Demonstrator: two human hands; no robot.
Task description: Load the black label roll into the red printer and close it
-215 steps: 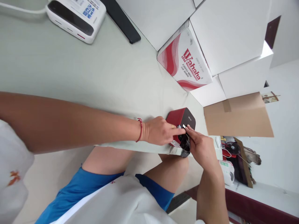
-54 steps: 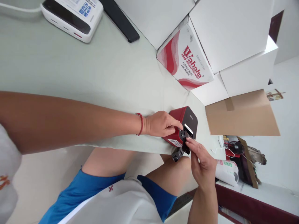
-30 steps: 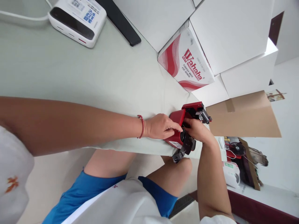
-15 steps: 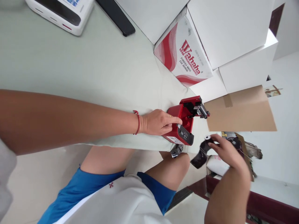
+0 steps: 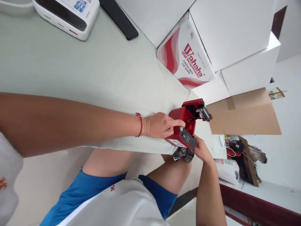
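Right hand (image 5: 201, 150), closure hidden, is returning beside the red device (image 5: 176, 113) on the table (image 5: 105, 69); left hand (image 5: 160, 125), index extended, is touching it, grip unclear. Dark film (image 5: 180, 153) handling is seemingly proceeding, next requiring steadiness.

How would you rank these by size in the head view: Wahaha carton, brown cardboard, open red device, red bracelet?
1. Wahaha carton and brown cardboard: too alike to rank
2. Open red device
3. Red bracelet

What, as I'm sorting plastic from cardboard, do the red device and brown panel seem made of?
Red device: slightly shiny, likely plastic from its smooth, rounded shell, though painted metal is possible. Brown panel: matte, probably cardboard, judging by its dull tan face.
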